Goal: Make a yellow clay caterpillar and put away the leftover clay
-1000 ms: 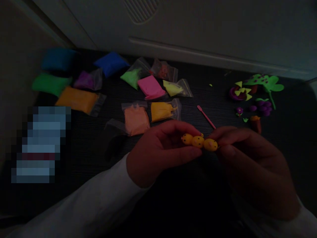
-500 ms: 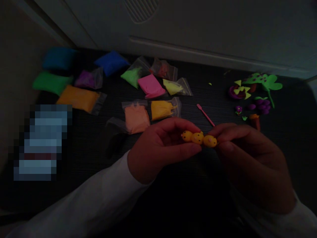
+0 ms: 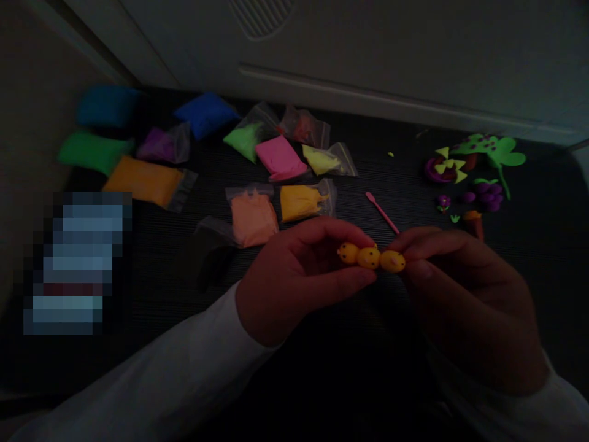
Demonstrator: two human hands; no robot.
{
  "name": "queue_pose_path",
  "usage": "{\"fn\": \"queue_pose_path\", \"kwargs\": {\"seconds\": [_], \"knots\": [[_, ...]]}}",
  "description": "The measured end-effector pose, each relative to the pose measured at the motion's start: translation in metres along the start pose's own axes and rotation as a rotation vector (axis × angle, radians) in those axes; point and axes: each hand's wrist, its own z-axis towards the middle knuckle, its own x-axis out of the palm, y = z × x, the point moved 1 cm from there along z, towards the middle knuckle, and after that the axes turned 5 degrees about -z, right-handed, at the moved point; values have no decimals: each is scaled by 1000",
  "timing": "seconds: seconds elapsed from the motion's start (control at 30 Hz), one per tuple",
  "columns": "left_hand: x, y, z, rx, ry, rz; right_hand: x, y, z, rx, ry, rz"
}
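A small yellow clay figure (image 3: 370, 258), three joined balls with dark dots, is held between both my hands above a dark table (image 3: 368, 178). My left hand (image 3: 299, 276) pinches its left end with thumb below and fingers above. My right hand (image 3: 464, 294) pinches the right ball, which bears a pale pink spot. Both sleeves are white. The scene is dim.
Several bags of coloured clay lie on the table: orange (image 3: 143, 182), peach (image 3: 252, 217), yellow (image 3: 301, 202), pink (image 3: 279, 158), green (image 3: 93, 151), blue (image 3: 205, 114). A pink stick tool (image 3: 381, 212) lies behind my hands. Finished clay flowers and grapes (image 3: 476, 169) sit at the right. A wall panel (image 3: 368, 55) runs behind.
Nothing but a slight shift of the view; both hands keep their pinch on the yellow figure in the same place.
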Motion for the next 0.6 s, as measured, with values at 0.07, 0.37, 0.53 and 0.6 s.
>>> {"fn": "queue_pose_path", "kwargs": {"seconds": [0.07, 0.37, 0.53, 0.6], "knots": [[1, -1, -1, 18, -1, 10, 0, 0, 0, -2, 4, -1], [3, -3, -4, 127, -54, 163, 0, -2, -1, -23, -13, -36], [3, -3, -5, 169, -36, 215, 0, -2, 0, 2, 5, 15], [3, -3, -5, 167, -49, 219, 1, -1, 1, 18, 16, 46]]}}
